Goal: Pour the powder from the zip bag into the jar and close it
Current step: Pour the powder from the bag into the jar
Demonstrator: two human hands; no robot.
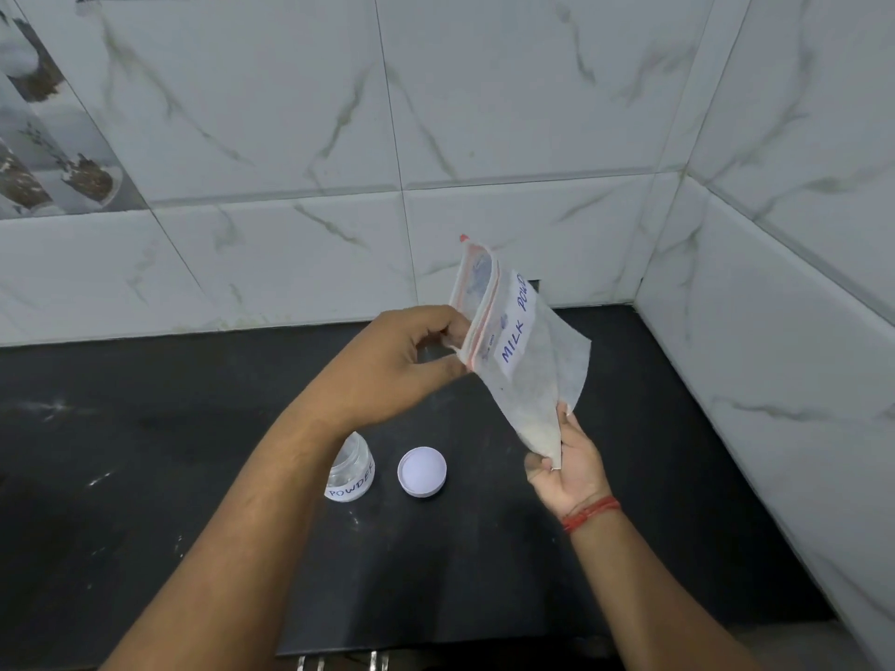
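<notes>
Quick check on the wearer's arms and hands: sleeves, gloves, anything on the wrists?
Both arms are bare to the frame edge, no sleeves showing. No gloves, rings or watch visible on the left hand. The right hand is also ungloved; its wrist carries a red thread band wound in several strands.

Above the black counter point(145, 477), the left hand point(387, 365) pinches the red-striped mouth of the zip bag point(528, 360), labelled "MILK POWD", while the right hand point(566, 467) grips its lower corner. The open jar point(351, 472) stands just beside its white lid point(422, 472).
</notes>
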